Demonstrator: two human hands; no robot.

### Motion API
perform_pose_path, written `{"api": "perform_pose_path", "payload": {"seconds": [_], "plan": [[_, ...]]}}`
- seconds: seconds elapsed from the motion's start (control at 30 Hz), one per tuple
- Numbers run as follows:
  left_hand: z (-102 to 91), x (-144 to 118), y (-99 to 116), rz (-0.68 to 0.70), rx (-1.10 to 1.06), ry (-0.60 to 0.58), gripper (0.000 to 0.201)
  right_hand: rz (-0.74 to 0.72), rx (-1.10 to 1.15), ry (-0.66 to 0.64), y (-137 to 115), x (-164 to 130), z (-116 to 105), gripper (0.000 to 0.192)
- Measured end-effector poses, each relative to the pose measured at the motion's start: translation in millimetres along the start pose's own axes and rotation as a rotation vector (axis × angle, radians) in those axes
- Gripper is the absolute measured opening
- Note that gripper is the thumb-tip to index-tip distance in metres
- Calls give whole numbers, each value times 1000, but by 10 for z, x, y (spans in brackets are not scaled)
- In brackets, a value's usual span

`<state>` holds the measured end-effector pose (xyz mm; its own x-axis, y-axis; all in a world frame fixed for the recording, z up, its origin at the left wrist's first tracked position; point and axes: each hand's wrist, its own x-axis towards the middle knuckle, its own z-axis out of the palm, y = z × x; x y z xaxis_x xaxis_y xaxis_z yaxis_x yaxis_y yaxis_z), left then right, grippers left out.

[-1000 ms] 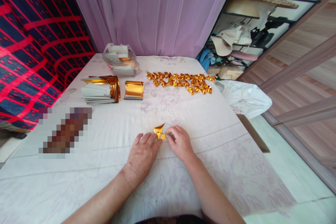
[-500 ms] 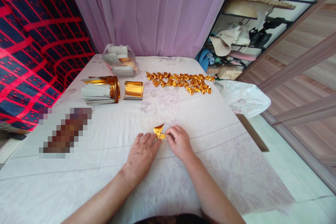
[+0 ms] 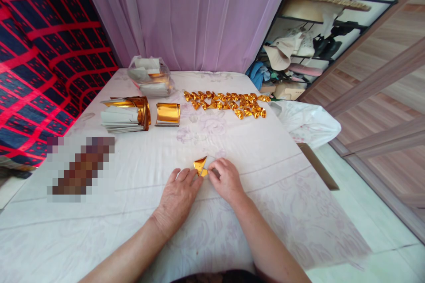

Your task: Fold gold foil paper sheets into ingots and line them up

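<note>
a: what is being held down near the middle of the table [image 3: 265, 150]?

b: a small piece of gold paper [image 3: 201, 166], partly folded (one silvery white side can be seen). it is kept flat on the white cloth, on the near half.

a: how is it touched?

b: it is pressed from both sides. the left hand [image 3: 177, 196] is laid flat with the fingers close together, and the tips are set on the left edge of the paper. the right hand [image 3: 226, 181] is curled, with its fingers bunched and pinched on the right edge.

a: what else can be seen?

b: far off, a row of folded gold shapes [image 3: 226, 102] is spread out. to the left of that, a curled gold sheet [image 3: 168, 114] is set beside a stack of gold and white sheets [image 3: 125, 114]. a clear bag [image 3: 150, 77] is placed farther back, by the purple curtain [image 3: 189, 13].
</note>
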<state>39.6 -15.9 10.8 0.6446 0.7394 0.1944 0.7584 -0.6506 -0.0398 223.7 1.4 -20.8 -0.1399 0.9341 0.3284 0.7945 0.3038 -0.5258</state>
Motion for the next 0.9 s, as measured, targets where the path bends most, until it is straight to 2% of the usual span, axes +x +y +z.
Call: {"api": "perform_pose_path", "payload": {"seconds": [0.1, 0.5, 0.63, 0.73, 0.9], "plan": [[-9, 5, -2, -1, 3, -16, 30, 22, -38, -5, -39, -4, -4, 5], [0, -4, -31, 3, 3, -7, 26, -32, 29, 17, 40, -20, -2, 20], [28, -13, -30, 9, 18, 31, 27, -10, 94, 152, 81, -39, -17, 27], [69, -19, -64, -1, 15, 86, 24, 40, 30, 226, 134, -60, -33, 33], [116, -19, -172, -44, -6, 146, 21, 28, -39, 128, 186, -92, -69, 37]]}}
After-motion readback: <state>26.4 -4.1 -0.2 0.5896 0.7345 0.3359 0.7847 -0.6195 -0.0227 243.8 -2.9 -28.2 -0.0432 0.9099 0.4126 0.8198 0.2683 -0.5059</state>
